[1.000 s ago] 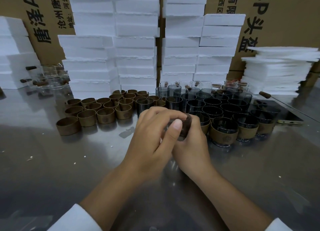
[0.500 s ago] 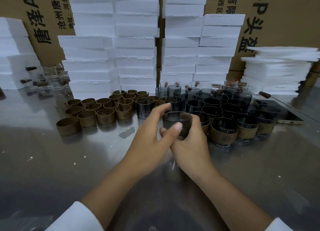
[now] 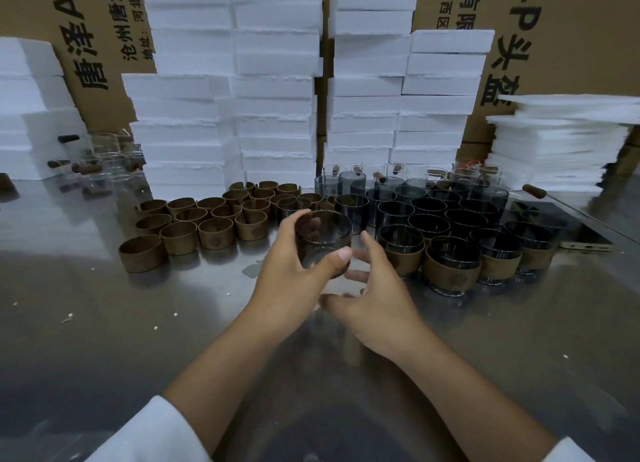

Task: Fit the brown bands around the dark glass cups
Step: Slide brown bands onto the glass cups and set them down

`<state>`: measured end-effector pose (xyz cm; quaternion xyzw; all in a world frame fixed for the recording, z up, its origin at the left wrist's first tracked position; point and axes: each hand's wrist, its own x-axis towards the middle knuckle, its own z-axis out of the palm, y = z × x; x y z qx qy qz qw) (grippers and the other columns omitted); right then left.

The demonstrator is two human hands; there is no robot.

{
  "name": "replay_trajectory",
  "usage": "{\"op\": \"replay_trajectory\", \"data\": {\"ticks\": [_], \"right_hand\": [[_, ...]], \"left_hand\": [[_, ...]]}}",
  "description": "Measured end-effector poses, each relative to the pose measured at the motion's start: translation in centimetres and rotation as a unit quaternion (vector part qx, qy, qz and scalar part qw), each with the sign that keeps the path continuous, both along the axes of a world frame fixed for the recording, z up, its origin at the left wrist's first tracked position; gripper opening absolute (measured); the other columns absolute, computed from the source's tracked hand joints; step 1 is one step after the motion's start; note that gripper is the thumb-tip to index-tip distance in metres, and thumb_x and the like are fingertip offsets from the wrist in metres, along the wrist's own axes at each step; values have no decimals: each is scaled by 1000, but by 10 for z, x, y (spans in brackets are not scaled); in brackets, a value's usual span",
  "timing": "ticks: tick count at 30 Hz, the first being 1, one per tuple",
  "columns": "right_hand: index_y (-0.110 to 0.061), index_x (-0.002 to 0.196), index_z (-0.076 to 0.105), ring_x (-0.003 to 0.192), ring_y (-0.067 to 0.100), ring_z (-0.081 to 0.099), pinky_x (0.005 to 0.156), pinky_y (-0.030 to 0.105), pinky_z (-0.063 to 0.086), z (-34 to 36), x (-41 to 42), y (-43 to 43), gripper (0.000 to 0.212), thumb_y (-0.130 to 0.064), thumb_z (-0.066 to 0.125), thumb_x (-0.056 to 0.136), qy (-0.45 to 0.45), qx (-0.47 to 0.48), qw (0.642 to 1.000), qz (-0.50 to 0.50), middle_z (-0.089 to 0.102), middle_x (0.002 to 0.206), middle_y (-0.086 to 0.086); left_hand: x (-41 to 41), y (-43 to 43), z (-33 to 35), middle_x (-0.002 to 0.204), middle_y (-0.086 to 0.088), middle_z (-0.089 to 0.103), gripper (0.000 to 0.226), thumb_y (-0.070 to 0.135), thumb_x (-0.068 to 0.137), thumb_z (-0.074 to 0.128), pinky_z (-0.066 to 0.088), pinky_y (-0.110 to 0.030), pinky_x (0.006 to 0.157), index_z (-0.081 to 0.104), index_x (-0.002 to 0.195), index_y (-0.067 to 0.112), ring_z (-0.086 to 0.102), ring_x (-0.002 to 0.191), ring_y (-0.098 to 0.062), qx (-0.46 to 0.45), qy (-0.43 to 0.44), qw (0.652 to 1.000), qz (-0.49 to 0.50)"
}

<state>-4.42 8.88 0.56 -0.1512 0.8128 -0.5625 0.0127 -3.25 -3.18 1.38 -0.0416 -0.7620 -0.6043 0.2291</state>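
hands (image 3: 287, 274) 2 | held cup (image 3: 322, 240) 1 | banded cups (image 3: 453, 278) 4 | loose bands (image 3: 216, 235) about 20

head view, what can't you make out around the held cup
The held cup: head view, the left hand covers its lower wall, so a band there cannot be told.
Right hand: blurred; touching the cup or not is unclear.
Carton print: cut off by the top edge and foam stacks.
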Motion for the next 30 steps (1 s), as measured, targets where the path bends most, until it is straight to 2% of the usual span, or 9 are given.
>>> {"op": "replay_trajectory", "data": {"ticks": [3,5,8,12,14,17,24,27,30], "right_hand": [[-21,139,41,102,10,58,68,12,49,2,-4,2,57,6,50,89,-25,-16,999,-32,49,133,-1],[-21,119,53,93,11,64,56,10,48,7,-5,2,37,4,42,95,-72,-97,991,-63,60,118,0],[-19,93,60,75,8,69,72,20,50,15,-4,4,18,-17,44,101,-141,-247,953,-101,70,95,2],[-16,87,60,69,9,70,72,24,54,21,-2,6,27,-34,45,101,-192,-359,909,-89,74,75,1],[-8,103,65,82,18,72,84,35,57,23,0,3,30,-32,47,100,-218,-410,883,-68,76,90,11],[-6,119,63,103,27,68,100,47,49,25,3,-1,35,-31,47,100,-244,-461,852,-49,71,110,16],[-16,127,61,113,24,64,107,45,42,20,7,-2,48,-48,42,98,-298,-451,841,15,70,117,10],[-18,123,64,101,20,68,99,42,47,20,8,-1,55,-57,35,96,-311,-418,853,29,73,109,8],[-18,118,66,85,18,72,74,34,57,21,8,-1,59,-61,34,95,-321,-389,863,29,75,99,8]], "left_hand": [[-3,-3,0,116,15,55,53,14,84,70,44,-10,89,42,127,26,54,110,2,21,12,1000,4],[-3,-2,0,112,16,55,50,11,84,70,44,-7,84,43,122,31,55,103,10,19,23,1000,-9],[-1,1,-4,113,19,56,49,14,84,71,43,-20,98,43,116,39,54,109,8,-13,23,999,-27],[4,12,-6,121,16,56,58,26,81,72,42,-31,106,40,130,31,53,116,1,-28,19,998,-62],[6,20,-7,117,18,59,62,32,76,69,44,-24,101,41,131,29,56,112,4,-8,21,997,-76],[6,26,-8,112,24,60,60,32,74,66,42,-11,95,42,128,32,55,109,10,10,30,996,-82],[7,23,-9,111,28,60,61,27,75,66,44,-9,90,40,130,34,56,108,9,21,37,994,-96],[6,21,-9,113,24,61,60,24,76,66,48,-21,96,41,129,36,59,109,4,20,35,994,-99],[5,18,-11,117,19,62,57,21,78,66,48,-19,95,41,127,38,60,109,2,27,32,994,-100]]}}
